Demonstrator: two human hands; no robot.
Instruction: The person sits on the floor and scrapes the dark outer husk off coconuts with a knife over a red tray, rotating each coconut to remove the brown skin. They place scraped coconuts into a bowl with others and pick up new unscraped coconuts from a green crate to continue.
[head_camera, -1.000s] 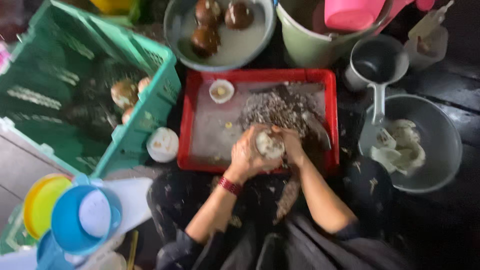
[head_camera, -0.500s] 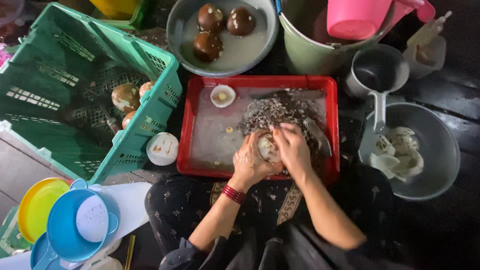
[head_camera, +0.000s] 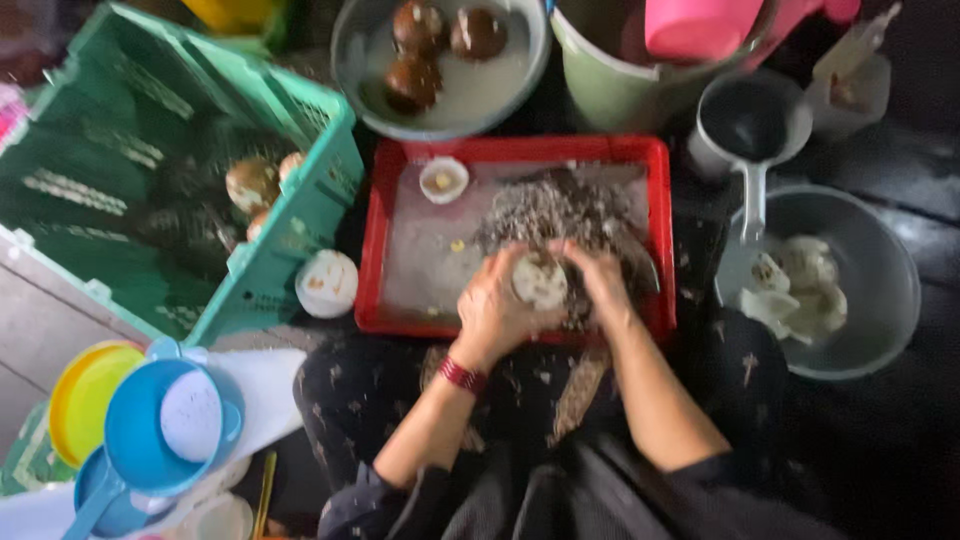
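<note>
Both my hands meet over the front edge of a red tray (head_camera: 410, 320). My left hand (head_camera: 493, 308), with a red band at the wrist, cups a pale round coconut piece (head_camera: 540, 282). My right hand (head_camera: 601, 280) presses against the same piece from the right side. Behind them in the tray lies a heap of grey-brown shavings (head_camera: 560, 212). A small white coconut piece (head_camera: 443, 180) rests in the tray's far left corner. The picture is blurred, so any tool in my hands cannot be made out.
A green plastic crate (head_camera: 130, 200) with husked coconuts stands at the left. A grey basin (head_camera: 440, 60) holds three brown coconuts. At the right sit a grey bowl (head_camera: 880, 290) of white pieces, a ladle (head_camera: 748, 130), a green bucket (head_camera: 610, 80). Blue and yellow cups (head_camera: 160, 420) are lower left.
My hands stay on the coconut piece at the tray's front edge, shifting only slightly. The view has tilted and moved a little.
</note>
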